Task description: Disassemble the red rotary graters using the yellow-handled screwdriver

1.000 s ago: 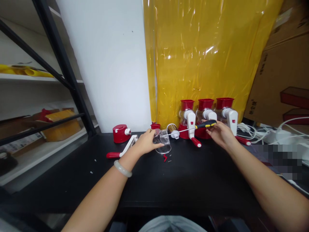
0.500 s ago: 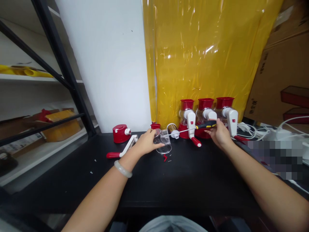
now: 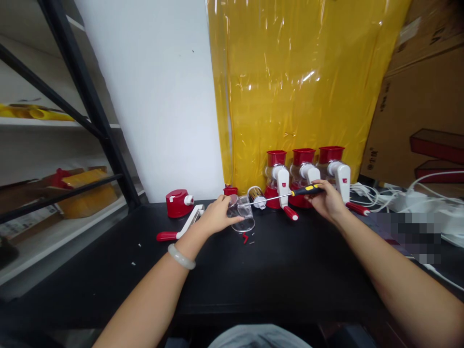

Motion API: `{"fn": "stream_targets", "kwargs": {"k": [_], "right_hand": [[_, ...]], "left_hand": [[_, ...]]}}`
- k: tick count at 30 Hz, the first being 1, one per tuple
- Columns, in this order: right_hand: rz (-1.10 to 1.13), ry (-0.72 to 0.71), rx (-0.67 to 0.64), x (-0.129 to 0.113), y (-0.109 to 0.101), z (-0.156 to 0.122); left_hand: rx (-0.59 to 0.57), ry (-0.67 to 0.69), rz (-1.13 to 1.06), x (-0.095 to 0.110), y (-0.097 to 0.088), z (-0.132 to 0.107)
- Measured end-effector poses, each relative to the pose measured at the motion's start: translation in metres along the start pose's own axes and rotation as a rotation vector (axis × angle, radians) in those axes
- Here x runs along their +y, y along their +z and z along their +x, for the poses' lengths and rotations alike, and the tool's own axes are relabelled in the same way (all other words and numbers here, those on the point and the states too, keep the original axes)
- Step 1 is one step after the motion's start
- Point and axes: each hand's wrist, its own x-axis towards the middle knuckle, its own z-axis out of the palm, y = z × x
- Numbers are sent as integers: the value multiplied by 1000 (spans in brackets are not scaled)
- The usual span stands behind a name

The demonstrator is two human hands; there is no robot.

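Observation:
My left hand point(image 3: 218, 215) is closed on a clear plastic grater housing point(image 3: 243, 223) lying on the black table point(image 3: 275, 275). In my right hand point(image 3: 328, 200) is a screwdriver point(image 3: 304, 190) with a black and yellow handle, its long shaft pointing left. The tip reaches the clear housing; its exact contact point is hard to make out. Just in front of the housing lie a small red part point(image 3: 245, 238) and tiny screw-like pieces. Behind the shaft rests a grater drum point(image 3: 256, 197). A white crank with a red handle point(image 3: 167, 236) lies left of my left hand, near a red base point(image 3: 179, 203).
Three assembled red and white rotary graters point(image 3: 277, 169) stand along the back, close to the screwdriver. White cables point(image 3: 377, 198) and a blurred-out object are at the right. A black-framed shelf point(image 3: 85, 96) stands left, a cardboard box point(image 3: 427, 106) at the back right.
The whole view has shifted slightly, so things sit a little further left. Both hands keep their hold; the screwdriver still points into the clear housing, its handle gripped slightly differently.

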Motion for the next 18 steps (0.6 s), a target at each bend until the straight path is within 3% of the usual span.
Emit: {"fn": "stream_targets", "kwargs": {"k": [5, 15, 18], "right_hand": [[22, 85, 0, -10, 6, -11], [-70, -50, 43, -8, 11, -11], [-37, -27, -26, -10, 14, -14]], "left_hand": [[5, -8, -10, 0, 0, 0], [-14, -13, 12, 5, -4, -1], [-8, -9, 1, 4, -3, 0]]}}
